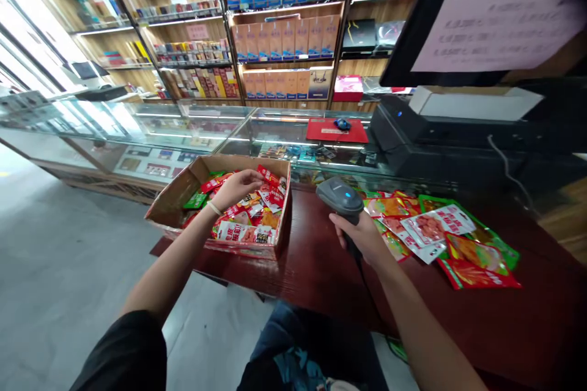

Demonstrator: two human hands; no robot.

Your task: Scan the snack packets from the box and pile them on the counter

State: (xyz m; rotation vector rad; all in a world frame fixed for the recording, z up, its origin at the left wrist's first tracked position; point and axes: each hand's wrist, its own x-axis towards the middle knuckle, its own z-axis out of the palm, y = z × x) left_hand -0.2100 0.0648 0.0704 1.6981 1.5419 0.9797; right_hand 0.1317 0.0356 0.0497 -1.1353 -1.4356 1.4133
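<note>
My left hand [238,188] is over an open cardboard box [156,217] of small snack packets. Its fingers are stretched out, and the tips reach the edge of a red snack packet [268,176]; whether they touch it I cannot tell. In my right hand [364,233] is a dark grey barcode scanner [340,194] with a small blue light on top, gripped by the handle. A cable runs down from it. To the right of the scanner, a loose pile of red, white and green snack packets [435,227] lies on the dark red-brown table [316,263].
Behind the table stands a glass display counter [192,125], with a red folder [337,130] on top. A monitor with a paper sheet [499,12] and black equipment [413,146] occupy the right. Shelves of boxed goods [284,40] line the back wall.
</note>
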